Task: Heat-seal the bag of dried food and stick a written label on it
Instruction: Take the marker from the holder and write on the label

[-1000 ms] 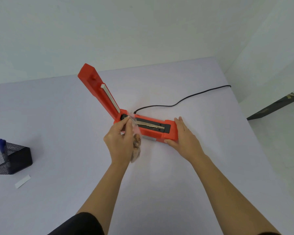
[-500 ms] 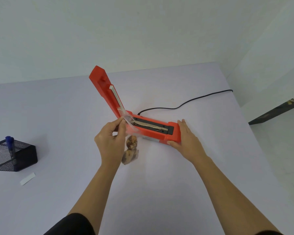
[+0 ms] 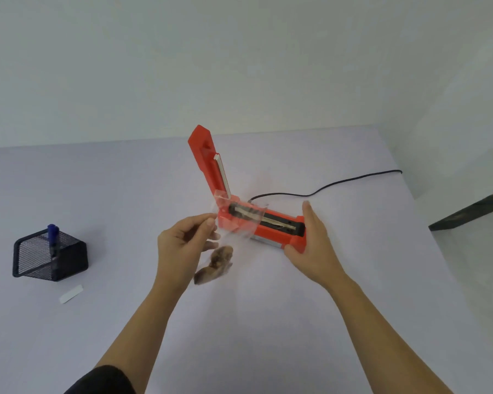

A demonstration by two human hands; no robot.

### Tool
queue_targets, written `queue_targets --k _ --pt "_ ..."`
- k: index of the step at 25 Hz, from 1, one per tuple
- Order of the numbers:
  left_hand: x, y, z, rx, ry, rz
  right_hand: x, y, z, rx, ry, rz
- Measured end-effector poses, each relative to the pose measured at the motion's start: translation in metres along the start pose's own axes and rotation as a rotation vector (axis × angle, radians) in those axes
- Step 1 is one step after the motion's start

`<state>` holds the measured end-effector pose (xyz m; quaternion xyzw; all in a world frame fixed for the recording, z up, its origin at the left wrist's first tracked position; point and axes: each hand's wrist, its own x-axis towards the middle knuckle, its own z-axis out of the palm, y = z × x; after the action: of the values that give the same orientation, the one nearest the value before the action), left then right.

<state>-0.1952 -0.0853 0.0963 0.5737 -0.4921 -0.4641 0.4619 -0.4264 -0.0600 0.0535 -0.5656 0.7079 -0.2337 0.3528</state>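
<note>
An orange heat sealer [image 3: 271, 226] lies on the white table, its lid [image 3: 209, 163] standing raised at the left end. My left hand [image 3: 182, 245] pinches a clear plastic bag [image 3: 234, 220] by its edge; the bag's open top lies across the sealer's bar, and brown dried food [image 3: 215, 264] hangs in its lower part in front of the sealer. My right hand [image 3: 313, 243] holds the sealer's right end, thumb under its front edge. A white label strip [image 3: 71, 293] lies on the table at the left.
A black mesh pen holder [image 3: 50, 258] with a blue marker [image 3: 52, 238] stands at the left. The sealer's black cord [image 3: 325, 187] runs right to the table's edge. A wall stands behind the table, and the floor drops off at the right.
My left hand drew back left and toward me, and the bag now hangs lower with its top spread over the sealing bar. My right hand stayed on the sealer's end.
</note>
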Motion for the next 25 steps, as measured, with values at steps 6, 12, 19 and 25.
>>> queue_targets --k 6,12,19,25 --pt "-0.008 -0.006 -0.020 -0.155 -0.004 -0.104 -0.019 -0.056 0.044 0.804 -0.099 -0.007" --pt "-0.020 -0.037 -0.058 -0.234 0.086 -0.204 -0.027 -0.077 0.092 0.919 0.002 0.141" --pt "-0.048 -0.110 -0.131 -0.170 0.178 -0.483 -0.059 -0.090 0.188 0.833 -0.063 0.384" --pt "-0.049 -0.148 -0.158 0.119 0.200 -0.501 -0.056 -0.085 0.230 0.582 -0.032 0.371"
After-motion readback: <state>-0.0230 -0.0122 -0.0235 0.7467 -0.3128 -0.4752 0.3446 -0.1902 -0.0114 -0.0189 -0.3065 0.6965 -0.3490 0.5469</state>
